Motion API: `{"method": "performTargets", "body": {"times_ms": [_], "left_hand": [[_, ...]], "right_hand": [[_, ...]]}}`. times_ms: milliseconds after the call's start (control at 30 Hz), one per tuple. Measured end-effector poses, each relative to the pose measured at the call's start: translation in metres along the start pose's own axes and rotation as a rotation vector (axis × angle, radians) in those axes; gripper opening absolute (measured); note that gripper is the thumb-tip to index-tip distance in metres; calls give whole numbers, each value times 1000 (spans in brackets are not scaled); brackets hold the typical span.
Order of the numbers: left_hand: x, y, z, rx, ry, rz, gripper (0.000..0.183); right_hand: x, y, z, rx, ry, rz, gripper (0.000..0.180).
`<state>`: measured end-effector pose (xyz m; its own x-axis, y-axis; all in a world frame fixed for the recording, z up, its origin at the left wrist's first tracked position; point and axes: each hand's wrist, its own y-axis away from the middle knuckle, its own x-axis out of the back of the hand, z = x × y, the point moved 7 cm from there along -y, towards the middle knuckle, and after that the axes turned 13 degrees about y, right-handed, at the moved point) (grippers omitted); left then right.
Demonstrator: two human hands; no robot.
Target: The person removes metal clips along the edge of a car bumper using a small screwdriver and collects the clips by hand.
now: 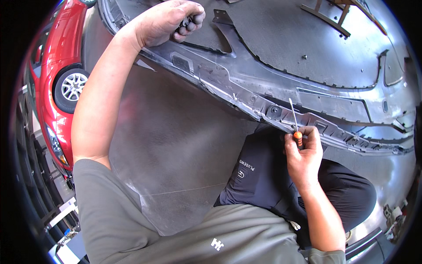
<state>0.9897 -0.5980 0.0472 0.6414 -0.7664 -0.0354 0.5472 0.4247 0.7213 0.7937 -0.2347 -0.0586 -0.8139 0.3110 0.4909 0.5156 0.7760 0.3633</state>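
A large car bumper cover (263, 74), dark grey plastic, stretches across the floor in front of me with its clip-lined edge towards my knees. My left hand (171, 24) is curled above its left part. Small dark fasteners (185, 22) show between those fingers; their exact kind is partly hidden. My right hand (305, 148) grips a screwdriver (298, 138) by its orange and black handle, close to the near edge of the cover. Its slim metal shaft points up and away from me, over the edge strip. Whether the tip touches the plastic I cannot tell.
At the left stands a red car (54, 69) with a silver-rimmed wheel (74, 86). A brown stand (326, 19) is at the far right. Small loose parts (304, 57) lie on the grey floor (171, 132). Further items (394, 219) sit at the lower right.
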Motion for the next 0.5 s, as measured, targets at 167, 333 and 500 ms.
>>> {"method": "performTargets", "body": {"times_ms": [167, 333, 500], "left_hand": [[-2, -12, 17, -90, -632, 254, 33], [-8, -23, 41, 44, -719, 239, 41], [43, -27, 30, 216, -830, 175, 46]], "right_hand": [[7, -3, -10, 69, -97, 3, 19], [23, -9, -19, -44, -139, -112, 18], [19, -12, -37, -152, -11, -130, 18]]}}
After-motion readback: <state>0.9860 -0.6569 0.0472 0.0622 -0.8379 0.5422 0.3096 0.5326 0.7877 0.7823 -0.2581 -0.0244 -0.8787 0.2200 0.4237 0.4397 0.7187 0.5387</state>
